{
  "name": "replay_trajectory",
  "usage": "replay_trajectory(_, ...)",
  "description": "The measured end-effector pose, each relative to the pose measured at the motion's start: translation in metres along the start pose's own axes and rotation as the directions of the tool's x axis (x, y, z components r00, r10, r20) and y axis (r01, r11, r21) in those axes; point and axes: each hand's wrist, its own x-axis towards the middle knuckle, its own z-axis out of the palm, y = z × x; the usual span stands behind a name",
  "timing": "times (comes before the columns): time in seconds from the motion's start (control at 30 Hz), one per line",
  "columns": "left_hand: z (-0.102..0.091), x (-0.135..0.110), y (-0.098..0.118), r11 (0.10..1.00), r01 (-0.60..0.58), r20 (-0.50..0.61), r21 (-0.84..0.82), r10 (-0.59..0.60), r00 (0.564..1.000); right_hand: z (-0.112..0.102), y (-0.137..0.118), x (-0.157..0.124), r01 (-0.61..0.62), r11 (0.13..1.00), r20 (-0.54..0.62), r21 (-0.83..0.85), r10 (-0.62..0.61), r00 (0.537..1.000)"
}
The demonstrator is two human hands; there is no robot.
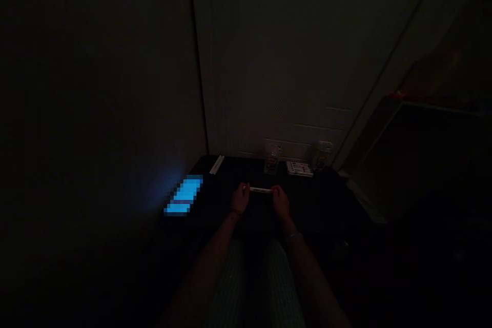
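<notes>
From where I stand, work looks underway: left hand [240, 198] and right hand [281, 202] pinch a white marker [260, 190] by its ends, midway between the tabletop's [323, 205] near and far edges. A row of pens [300, 168] lies untouched behind; what's finished, I can't tell.

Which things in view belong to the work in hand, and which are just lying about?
In hand:
left hand
right hand
white stick, held between them

Untouched, seemingly lying about:
two sticks
stick row
left container
right container
lit screen, pixelated
</notes>
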Motion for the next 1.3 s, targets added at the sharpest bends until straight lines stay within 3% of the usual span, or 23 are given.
replay_trajectory(1.3,-0.004,-0.002,0.010,0.999,0.015,-0.022,-0.042,-0.016,1.000,-0.005,-0.005,-0.003,-0.050,0.998,0.047,-0.033,0.051,0.998)
